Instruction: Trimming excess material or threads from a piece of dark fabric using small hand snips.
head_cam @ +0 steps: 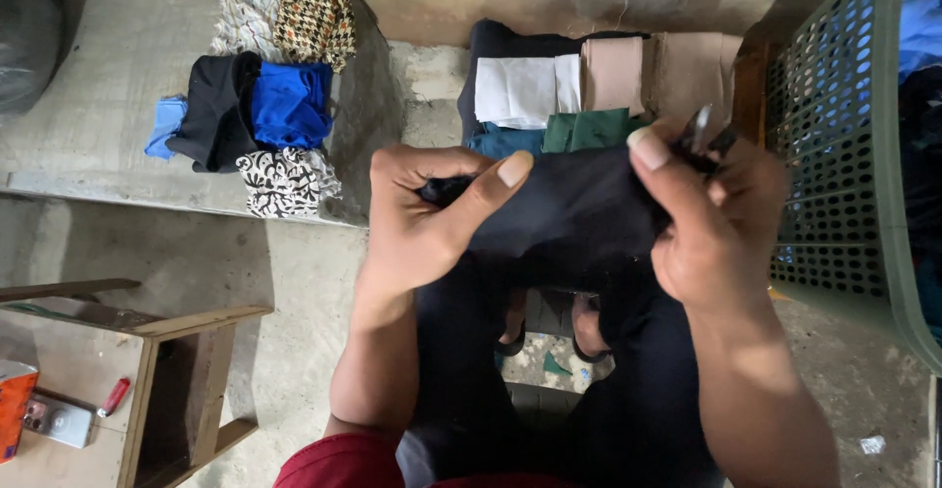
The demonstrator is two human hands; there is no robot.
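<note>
My left hand (417, 223) pinches the left edge of a dark navy piece of cloth (574, 218), thumb on top. The right edge of the same cloth is gripped by my right hand (716, 223), which also holds a small metal tool (703, 127), its shiny tip sticking up between the fingers. The cloth is stretched between both hands over my lap. Below it my dark trousers and feet in sandals show.
A green perforated plastic basket (844, 154) with blue cloth stands at right. Folded fabric pieces (559, 91) lie ahead on the concrete floor, and a second pile of patterned, blue and black cloths (260, 105) at upper left. A wooden stool (128, 370) with a small red object is at lower left.
</note>
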